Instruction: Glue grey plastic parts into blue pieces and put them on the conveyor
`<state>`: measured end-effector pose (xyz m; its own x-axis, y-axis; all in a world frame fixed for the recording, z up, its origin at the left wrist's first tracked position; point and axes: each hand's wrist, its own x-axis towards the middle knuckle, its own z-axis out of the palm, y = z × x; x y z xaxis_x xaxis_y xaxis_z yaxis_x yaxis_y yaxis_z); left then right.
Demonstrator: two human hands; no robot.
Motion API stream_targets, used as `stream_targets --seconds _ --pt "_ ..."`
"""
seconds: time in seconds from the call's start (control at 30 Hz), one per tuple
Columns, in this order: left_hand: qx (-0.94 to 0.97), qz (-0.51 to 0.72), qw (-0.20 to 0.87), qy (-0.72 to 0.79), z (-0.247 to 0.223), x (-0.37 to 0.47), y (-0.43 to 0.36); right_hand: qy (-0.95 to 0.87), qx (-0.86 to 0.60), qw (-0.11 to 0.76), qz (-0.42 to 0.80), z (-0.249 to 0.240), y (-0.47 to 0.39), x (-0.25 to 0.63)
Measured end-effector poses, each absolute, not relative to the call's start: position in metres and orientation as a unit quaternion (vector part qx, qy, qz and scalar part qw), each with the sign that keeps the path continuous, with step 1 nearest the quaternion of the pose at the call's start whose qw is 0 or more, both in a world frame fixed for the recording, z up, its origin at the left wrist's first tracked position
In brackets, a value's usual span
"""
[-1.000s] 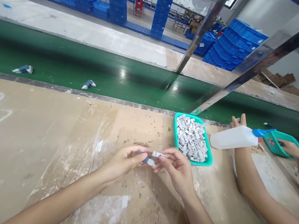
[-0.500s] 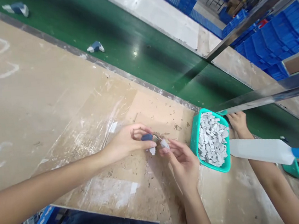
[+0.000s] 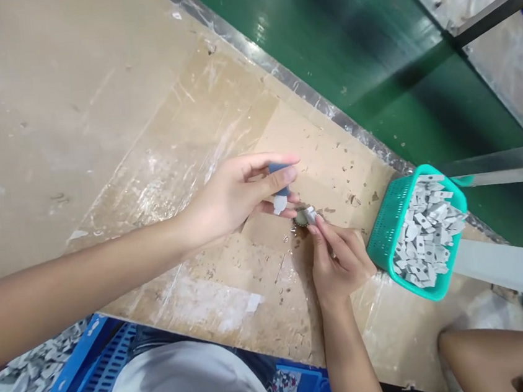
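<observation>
My left hand [image 3: 237,192] grips a blue-and-white piece [image 3: 279,183] above the counter [image 3: 156,176], its long axis running roughly toward me; my right hand [image 3: 342,262] pinches a small grey piece [image 3: 311,214], nearer me and rightward of it, by a little round dish [image 3: 300,219], the green basket [image 3: 385,226] further right

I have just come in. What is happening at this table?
The person's left hand holds a blue and white piece; the right hand pinches a small pale piece near a small round item. Both hands are above the table, and a teal basket of grey-white pieces stands to their right.
</observation>
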<state>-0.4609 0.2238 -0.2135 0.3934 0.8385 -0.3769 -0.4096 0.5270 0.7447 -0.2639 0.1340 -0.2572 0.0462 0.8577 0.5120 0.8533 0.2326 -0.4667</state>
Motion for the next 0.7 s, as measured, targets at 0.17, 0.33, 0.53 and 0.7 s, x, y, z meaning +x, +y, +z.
stream_targets --seconds 0.17,0.33,0.53,0.7 --pt "0.269 0.4 0.768 0.422 -0.211 -0.461 0.226 -0.687 -0.634 0.355 0.003 -0.258 0.134 -0.266" --pt "0.283 0.381 0.778 0.412 -0.21 -0.462 0.227 -0.703 -0.607 0.37 -0.006 -0.256 0.135 -0.269" --pt "0.309 0.362 0.791 0.383 -0.215 -0.465 0.227 -0.715 -0.58 0.389 -0.03 -0.257 0.139 -0.269" --pt "0.34 0.335 0.798 0.369 -0.221 -0.466 0.227 -0.69 -0.577 0.438 -0.016 -0.254 0.14 -0.27"
